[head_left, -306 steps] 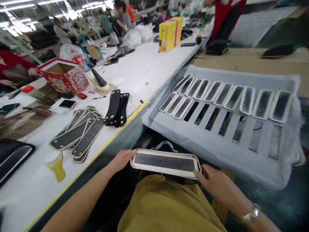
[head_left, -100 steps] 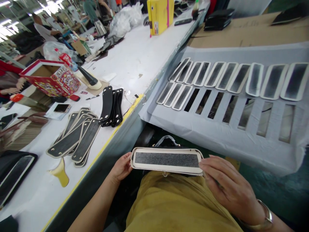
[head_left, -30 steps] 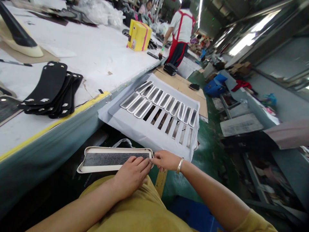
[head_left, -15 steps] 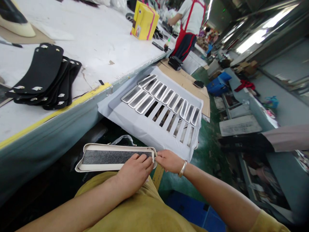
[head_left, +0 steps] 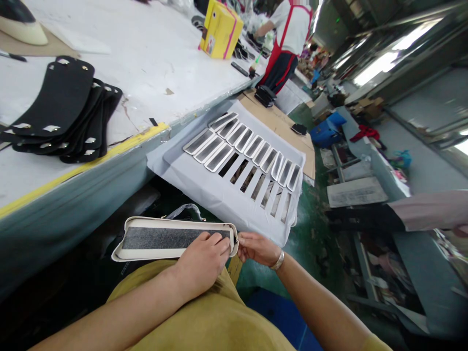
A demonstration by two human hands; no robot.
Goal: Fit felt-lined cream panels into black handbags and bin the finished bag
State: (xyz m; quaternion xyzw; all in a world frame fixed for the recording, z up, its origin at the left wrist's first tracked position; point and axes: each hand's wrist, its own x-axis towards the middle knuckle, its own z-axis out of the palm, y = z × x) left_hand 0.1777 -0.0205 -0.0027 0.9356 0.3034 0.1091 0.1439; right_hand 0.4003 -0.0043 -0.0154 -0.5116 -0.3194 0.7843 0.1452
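Note:
A long cream leather piece with a dark grey strip down its middle [head_left: 161,237] lies across my lap. My left hand [head_left: 203,263] presses on its right end, fingers curled over the strip. My right hand [head_left: 256,247] pinches the folded cream edge at that same end. Both hands grip the piece. Ahead on a low stand, a grey slotted tray [head_left: 219,192] holds several finished cream-edged pieces [head_left: 252,148] in rows.
A white worktable with a yellow edge [head_left: 84,168] runs along my left, bearing a stack of black leather pieces [head_left: 62,117] and a yellow box [head_left: 219,29]. A person in a red apron [head_left: 283,44] stands at the far end. Green floor and blue crates lie to the right.
Over ten seconds my head turned right and my left hand moved from the piece's left end to its right end beside the right hand. In the last second, hardly anything moved.

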